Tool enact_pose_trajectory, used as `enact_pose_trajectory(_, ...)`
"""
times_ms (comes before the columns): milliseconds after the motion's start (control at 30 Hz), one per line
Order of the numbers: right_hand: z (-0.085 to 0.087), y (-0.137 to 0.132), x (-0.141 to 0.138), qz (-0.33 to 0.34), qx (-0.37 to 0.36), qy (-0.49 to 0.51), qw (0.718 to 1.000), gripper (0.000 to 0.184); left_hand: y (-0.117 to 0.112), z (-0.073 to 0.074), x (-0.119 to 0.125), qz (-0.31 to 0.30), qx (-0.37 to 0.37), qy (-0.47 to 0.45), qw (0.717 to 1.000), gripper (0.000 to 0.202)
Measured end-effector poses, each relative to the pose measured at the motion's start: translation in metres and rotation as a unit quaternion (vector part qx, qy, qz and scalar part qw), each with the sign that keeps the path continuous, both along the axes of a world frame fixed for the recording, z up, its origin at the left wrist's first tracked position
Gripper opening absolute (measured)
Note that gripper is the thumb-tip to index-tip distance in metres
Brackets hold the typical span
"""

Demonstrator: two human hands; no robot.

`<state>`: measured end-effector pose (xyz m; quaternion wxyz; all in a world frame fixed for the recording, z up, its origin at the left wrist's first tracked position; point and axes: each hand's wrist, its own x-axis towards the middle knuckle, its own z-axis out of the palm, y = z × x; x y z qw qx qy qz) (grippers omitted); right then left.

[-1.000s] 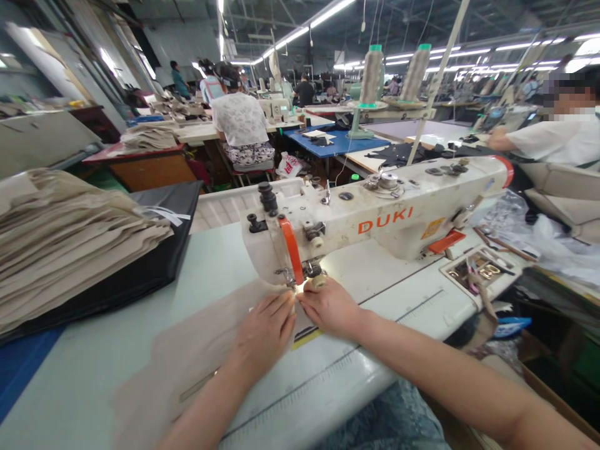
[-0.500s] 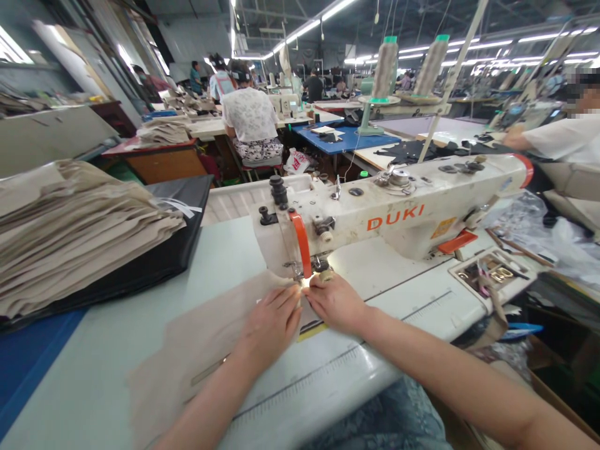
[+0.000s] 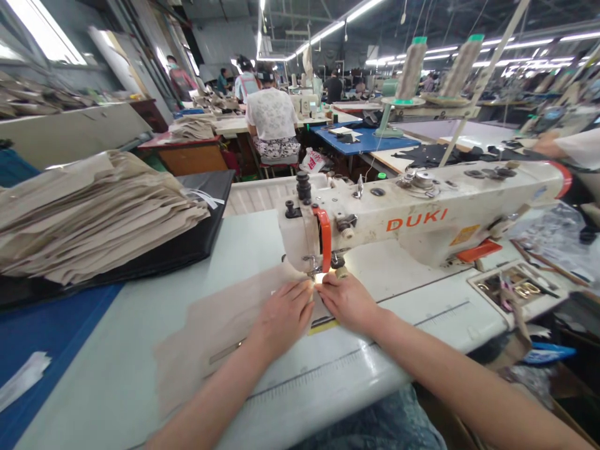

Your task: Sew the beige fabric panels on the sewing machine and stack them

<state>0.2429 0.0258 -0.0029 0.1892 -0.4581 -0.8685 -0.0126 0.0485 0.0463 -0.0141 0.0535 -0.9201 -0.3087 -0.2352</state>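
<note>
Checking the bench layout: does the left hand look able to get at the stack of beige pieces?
Probably yes: the left hand rests on the fabric at the sewing machine, and only flat table separates it from the stack.

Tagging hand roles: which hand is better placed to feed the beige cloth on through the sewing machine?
Left, probably. The left hand lies flat on the cloth, whose bulk spreads to that side. The right hand sits only at its edge, fingers close under the head of the sewing machine.
</note>
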Motion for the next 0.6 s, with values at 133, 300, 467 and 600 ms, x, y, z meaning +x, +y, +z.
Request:
enact_pose_trajectory(133, 0.0, -0.001, 0.0, 0.003, 0.003, 0.009, 1.0, 0.02, 0.0, 0.0, -0.001, 0.004, -0.004, 0.009, 1.0, 0.03)
enact_pose_trajectory(300, 0.0, -0.001, -0.001, 0.002, 0.012, 0.019, 1.0, 0.02, 0.006, 0.001, -0.001, -0.006, -0.005, 0.008, 1.0, 0.03)
enact_pose_trajectory(467, -0.003, -0.002, 0.0, -0.008, 0.022, 0.033, 0.999, 0.022, 0.017, 0.005, 0.0, -0.011, -0.005, -0.001, 1.0, 0.028)
enact_pose_trajectory(600, -0.005, -0.003, 0.001, -0.017, 0.03, 0.045, 0.998, 0.021, 0.024, 0.008, 0.003, -0.001, -0.004, 0.006, 1.0, 0.023)
